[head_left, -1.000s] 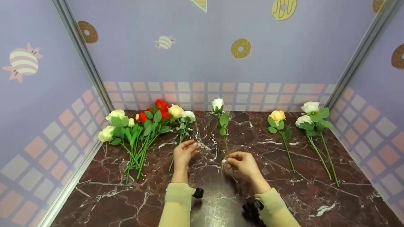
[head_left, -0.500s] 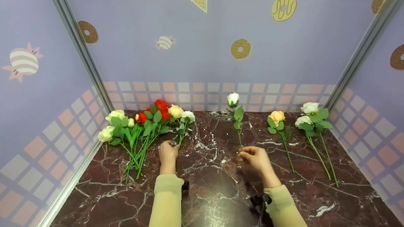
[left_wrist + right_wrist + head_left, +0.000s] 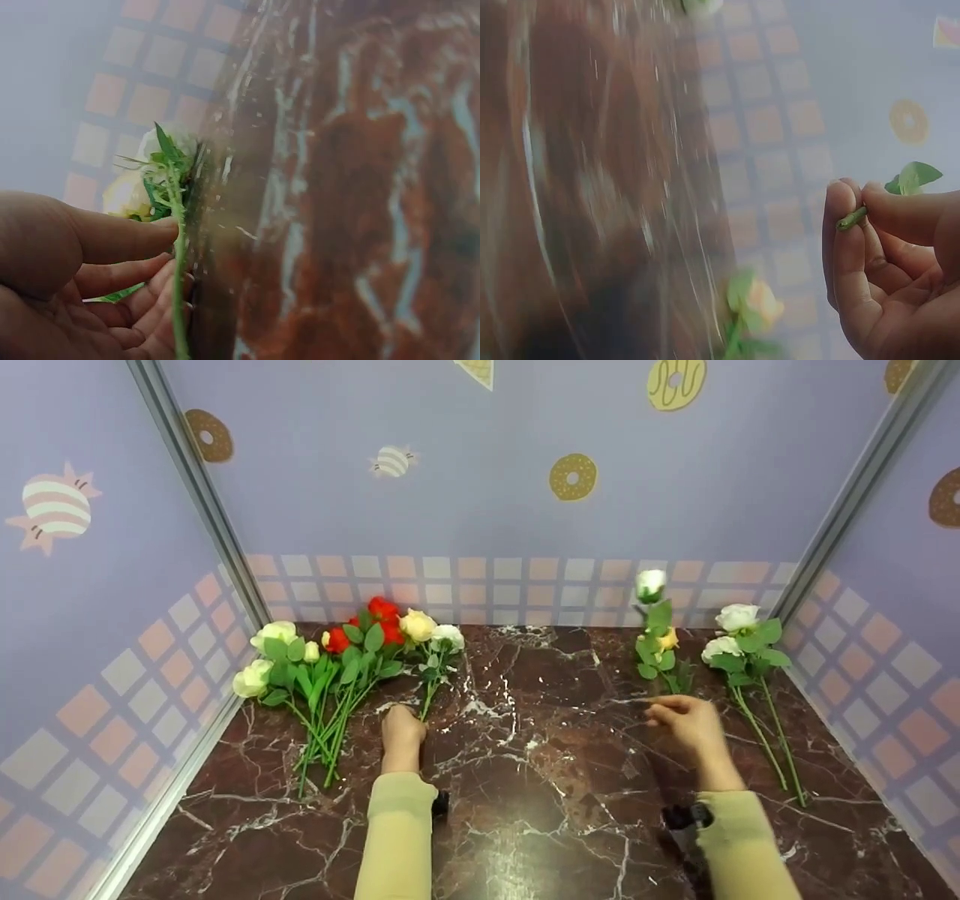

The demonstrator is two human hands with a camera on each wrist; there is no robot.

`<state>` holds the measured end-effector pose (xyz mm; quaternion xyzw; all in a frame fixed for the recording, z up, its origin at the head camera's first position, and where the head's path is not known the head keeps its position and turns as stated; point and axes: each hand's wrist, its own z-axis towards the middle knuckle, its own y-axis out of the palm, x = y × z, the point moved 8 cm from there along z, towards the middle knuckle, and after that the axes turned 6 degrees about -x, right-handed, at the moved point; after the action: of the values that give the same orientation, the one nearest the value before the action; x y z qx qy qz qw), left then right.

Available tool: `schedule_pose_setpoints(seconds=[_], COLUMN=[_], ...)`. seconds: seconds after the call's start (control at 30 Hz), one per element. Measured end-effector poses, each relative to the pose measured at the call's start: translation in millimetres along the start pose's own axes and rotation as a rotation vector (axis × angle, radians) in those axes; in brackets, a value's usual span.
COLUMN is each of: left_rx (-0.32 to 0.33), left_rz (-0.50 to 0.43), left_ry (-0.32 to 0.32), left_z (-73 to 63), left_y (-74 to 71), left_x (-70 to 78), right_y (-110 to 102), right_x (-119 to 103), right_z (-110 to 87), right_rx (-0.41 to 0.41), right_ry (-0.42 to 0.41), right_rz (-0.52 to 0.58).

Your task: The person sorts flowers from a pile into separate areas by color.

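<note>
My right hand (image 3: 690,729) pinches the lower stem of a white rose (image 3: 650,583) between thumb and fingers. The rose stands upright, raised off the tabletop, its bloom and leaf partly covering a yellow-orange rose (image 3: 668,640) that lies behind it. In the right wrist view the cut end of the stem (image 3: 852,219) pokes out between the fingertips. On the left, my left hand (image 3: 403,733) holds the stem (image 3: 179,289) of a white ruffled flower (image 3: 448,638) lying on the table, thumb on one side and fingers on the other.
Beside my left hand lies a bunch with red roses (image 3: 384,610), a yellow rose (image 3: 418,625) and cream roses (image 3: 253,678), stems crossing. Two white flowers (image 3: 737,617) lie at the far right. Walls enclose the dark marbled table (image 3: 525,780) at the back and sides.
My right hand has carried the white rose rightward and a little up, over the yellow-orange rose. My left hand has moved left onto the white ruffled flower's stem and stayed there.
</note>
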<state>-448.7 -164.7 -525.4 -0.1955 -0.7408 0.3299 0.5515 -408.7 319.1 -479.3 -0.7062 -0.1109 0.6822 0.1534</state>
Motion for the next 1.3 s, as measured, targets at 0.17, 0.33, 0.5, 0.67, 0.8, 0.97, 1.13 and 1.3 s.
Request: schedule_pose_setpoints(seconds=[0.17, 0.33, 0.5, 0.67, 0.8, 0.97, 1.13, 1.3], left_rx=[0.026, 0.044, 0.029, -0.069, -0.199, -0.323, -0.395, -0.427], left_rz=[-0.006, -0.007, -0.019, -0.181, -0.46, -0.713, -0.799, -0.85], left_ry=[-0.005, -0.025, -0.032, -0.062, -0.112, -0.115, -0.108, -0.1], left_z=[1.1, 1.8, 0.5, 3.9, 4.7, 1.4, -2.9, -8.0], left_y=[0.1, 0.2, -2.3, 2.7, 12.4, 22.3, 30.8, 37.4], left_x=[-2.1, -4.0, -2.2, -3.1, -5.8, -1.8, 2.3, 6.0], right_y=[-36, -66, -94, -123, -139, -150, -154, -156], right_x=[11, 26, 39, 48, 57, 65, 74, 84], right_z=[0.8, 0.4, -2.0, -8.1, -14.3, -18.2, -18.4, -17.9], right_rx=[0.042, 0.049, 0.103, 0.231, 0.285, 0.285, 0.278, 0.268], right_ry=[0.009, 0.067, 0.113, 0.136, 0.175, 0.218, 0.239, 0.273], right_rz=[-0.047, -0.148, -0.252, -0.475, -0.574, -0.637, -0.671, -0.684])
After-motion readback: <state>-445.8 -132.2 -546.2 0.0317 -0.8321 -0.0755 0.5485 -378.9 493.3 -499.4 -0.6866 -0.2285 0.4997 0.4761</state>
